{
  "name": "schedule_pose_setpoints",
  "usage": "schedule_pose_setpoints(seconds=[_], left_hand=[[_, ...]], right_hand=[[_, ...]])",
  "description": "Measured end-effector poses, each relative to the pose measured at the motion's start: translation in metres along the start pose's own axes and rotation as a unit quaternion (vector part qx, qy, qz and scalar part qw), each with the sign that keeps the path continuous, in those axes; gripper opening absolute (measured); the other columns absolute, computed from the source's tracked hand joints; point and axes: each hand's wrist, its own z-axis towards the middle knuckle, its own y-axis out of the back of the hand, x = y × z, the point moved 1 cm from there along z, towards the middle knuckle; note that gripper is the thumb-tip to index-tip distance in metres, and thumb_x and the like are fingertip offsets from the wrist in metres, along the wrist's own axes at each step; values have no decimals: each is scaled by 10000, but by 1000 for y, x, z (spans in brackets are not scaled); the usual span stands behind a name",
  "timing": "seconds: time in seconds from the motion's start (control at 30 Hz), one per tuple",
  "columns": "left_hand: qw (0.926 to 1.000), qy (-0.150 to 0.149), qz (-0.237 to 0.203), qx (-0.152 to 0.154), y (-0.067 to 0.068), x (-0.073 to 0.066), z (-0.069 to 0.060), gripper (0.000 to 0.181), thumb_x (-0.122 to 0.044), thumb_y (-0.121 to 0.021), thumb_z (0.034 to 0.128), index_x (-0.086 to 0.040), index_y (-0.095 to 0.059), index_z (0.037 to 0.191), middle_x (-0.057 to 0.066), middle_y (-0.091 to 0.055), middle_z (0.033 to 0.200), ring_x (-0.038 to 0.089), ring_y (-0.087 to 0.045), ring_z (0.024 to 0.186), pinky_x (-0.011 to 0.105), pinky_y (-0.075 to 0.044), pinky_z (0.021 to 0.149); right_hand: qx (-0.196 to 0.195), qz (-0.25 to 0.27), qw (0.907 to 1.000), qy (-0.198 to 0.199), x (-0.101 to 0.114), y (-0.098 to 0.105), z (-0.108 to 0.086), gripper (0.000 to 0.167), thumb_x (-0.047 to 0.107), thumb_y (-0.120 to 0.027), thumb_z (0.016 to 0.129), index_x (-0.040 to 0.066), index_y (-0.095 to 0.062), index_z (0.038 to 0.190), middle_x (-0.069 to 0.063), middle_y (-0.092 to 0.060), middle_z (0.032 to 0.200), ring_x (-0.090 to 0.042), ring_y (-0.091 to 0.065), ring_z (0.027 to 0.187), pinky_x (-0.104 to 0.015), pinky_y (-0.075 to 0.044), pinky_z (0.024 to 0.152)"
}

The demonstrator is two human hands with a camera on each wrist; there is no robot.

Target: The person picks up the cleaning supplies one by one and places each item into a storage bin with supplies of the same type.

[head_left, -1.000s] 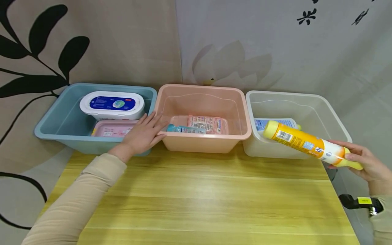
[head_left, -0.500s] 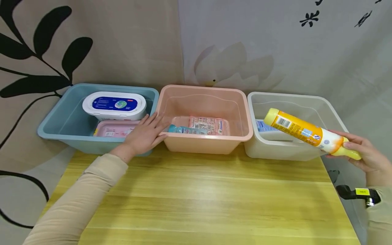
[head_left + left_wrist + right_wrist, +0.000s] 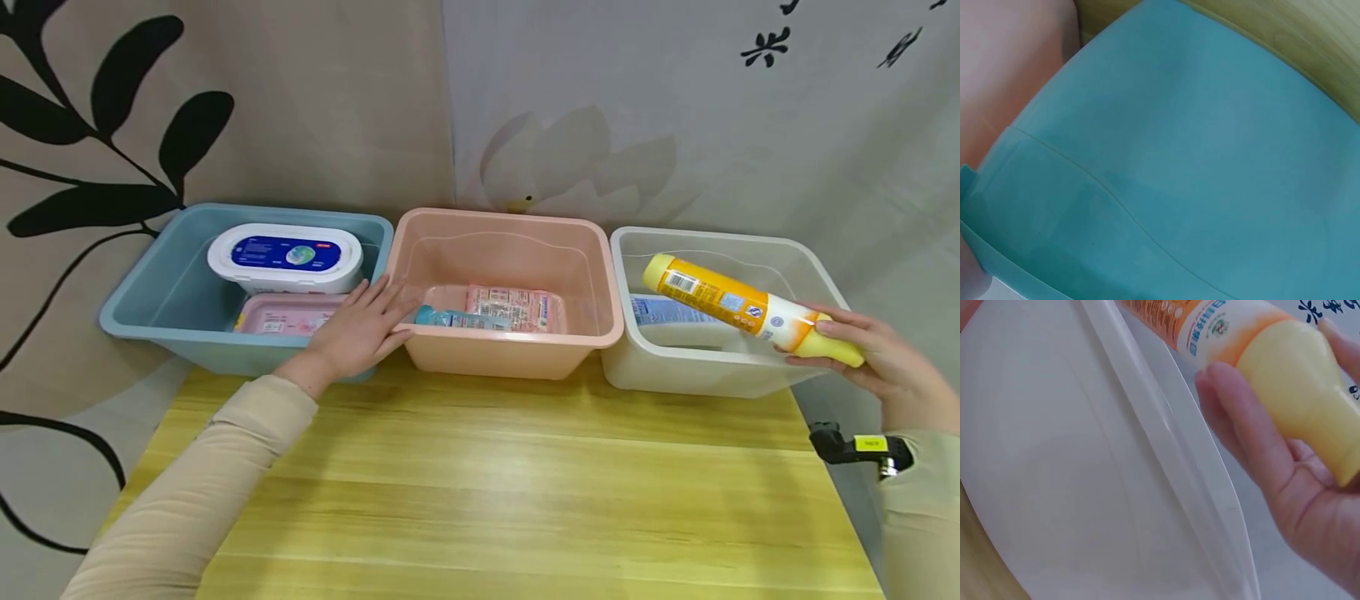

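Note:
My right hand (image 3: 873, 354) grips the pale yellow narrowing end of an orange-and-white cylindrical bottle (image 3: 723, 297). The bottle slants over the white bin (image 3: 697, 369), its yellow far end higher and to the left. In the right wrist view, fingers and thumb wrap round that pale yellow end (image 3: 1297, 375), beside the bin's rim. Inside the white bin lies a white container with a blue label (image 3: 663, 310), partly hidden by the bottle. My left hand (image 3: 356, 331) lies with extended fingers at the adjoining rims of the blue bin (image 3: 225, 354) and pink bin (image 3: 495, 354).
A white oblong tub with a dark blue label (image 3: 285, 258) sits above a pink pack (image 3: 281, 317) in the blue bin. The pink bin holds a pink printed packet (image 3: 517, 308) and a light-blue tube (image 3: 459, 319). All bins stand along the wooden table's (image 3: 480, 475) far edge.
My right hand has carried the bottle left and upward, farther over the white bin. My left hand stays in place at the rims. The whole head view has shifted slightly.

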Motion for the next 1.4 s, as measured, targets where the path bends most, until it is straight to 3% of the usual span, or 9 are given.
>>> schedule_pose_setpoints(seconds=[0.37,0.63,0.97,1.17,1.4], left_hand=[[10000,-24,-19,24,1,0,-1,552,-442,-325,1000,-227,-229,1499,102,-127,1580,336,-73,1456,514,-88,1172],[10000,-32,1,-28,1,0,1,544,-434,-352,995,-231,-258,1491,103,-154,1574,336,-97,1454,508,-102,1172],[10000,12,40,15,1,0,-1,540,-428,-357,995,-231,-265,1489,101,-156,1574,335,-99,1454,511,-104,1171],[10000,36,76,44,1,-1,-1,551,-430,-345,998,-221,-240,1496,97,-158,1574,329,-87,1457,506,-101,1173],[9999,-11,107,-23,1,-1,0,550,-431,-360,993,-223,-257,1491,95,-149,1577,333,-103,1454,506,-111,1172]], right_hand=[[-234,65,9959,-867,7,-7,26,389,17,-330,993,130,-683,1112,-52,-585,1036,-234,-609,913,-400,-567,765],[57,-390,9958,-827,5,-13,44,357,30,-347,995,112,-671,1122,-39,-559,1065,-242,-626,920,-383,-565,782],[-559,-831,9900,-992,2,-16,54,300,81,-417,987,183,-691,1055,-21,-570,1005,-229,-645,862,-351,-576,736],[-998,-1270,9794,-1214,-1,-17,58,264,112,-472,972,233,-706,965,13,-573,954,-198,-640,825,-335,-579,716],[-1053,-1416,9749,-1359,-3,-17,64,254,138,-470,975,256,-693,948,13,-561,949,-194,-640,822,-308,-578,716]])
